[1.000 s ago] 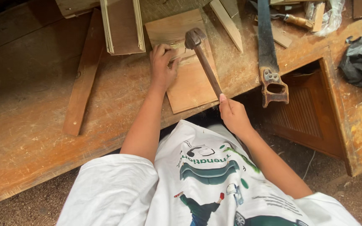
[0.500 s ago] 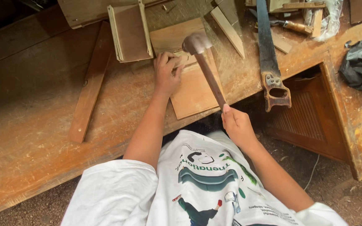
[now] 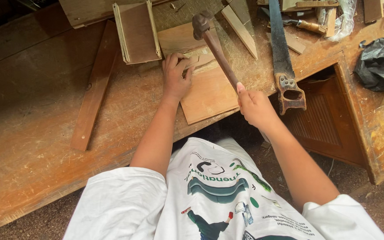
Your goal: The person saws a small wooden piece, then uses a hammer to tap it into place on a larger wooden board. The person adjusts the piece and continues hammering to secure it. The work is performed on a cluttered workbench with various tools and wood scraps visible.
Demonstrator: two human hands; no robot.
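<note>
I have just one view to work from, the camera on the person's head, so nothing is shared with a second view. It looks steeply down and a little forward over the chest: the white printed shirt (image 3: pixel 218 200) fills the bottom edge, and both forearms run up from there toward the middle. The wooden bench (image 3: pixel 36 133) crosses the frame on a slant, higher at the right, so the head is tilted. It sits near, at arm's reach; the left hand (image 3: pixel 175 76) and right hand (image 3: pixel 255 106) land close to centre. Earth floor (image 3: pixel 370 195) shows at lower right.
</note>
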